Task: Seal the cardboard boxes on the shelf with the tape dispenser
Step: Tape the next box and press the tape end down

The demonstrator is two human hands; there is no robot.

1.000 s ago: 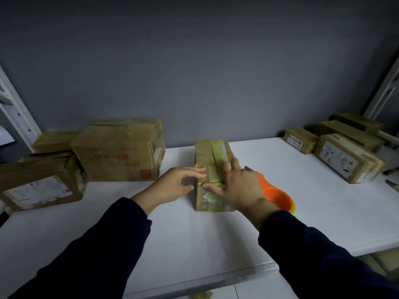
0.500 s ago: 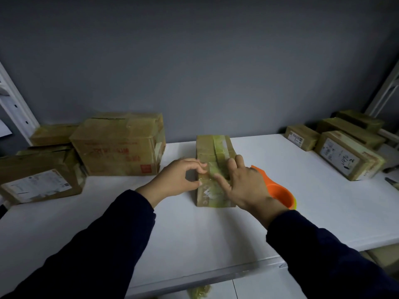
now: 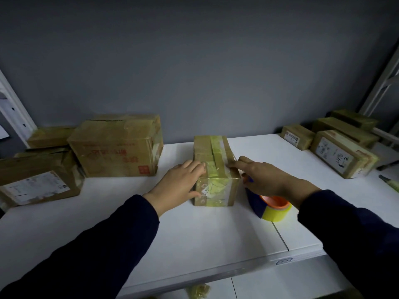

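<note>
A small cardboard box [image 3: 218,192] stands mid-shelf with yellowish tape strips over its top and front. My left hand [image 3: 181,183] rests against its left side, fingers laid flat on the top edge and thumb on the front face. My right hand [image 3: 264,176] reaches from the right, its straight fingertips pressing the tape at the box's top right edge. The tape dispenser [image 3: 271,207], orange and blue with a yellow tape roll, lies on the white shelf [image 3: 194,238] just right of the box, partly under my right wrist.
A large cardboard box [image 3: 116,145] and a labelled flat box [image 3: 38,180] stand at the left, with another behind them. Several smaller boxes [image 3: 343,153] are stacked at the back right. White shelf uprights [image 3: 382,83] rise on both sides; the shelf's front edge is near.
My right hand slid from the middle of the box's top to its right top edge. My left hand went from a curled hold to lying flat. The dispenser shows more fully.
</note>
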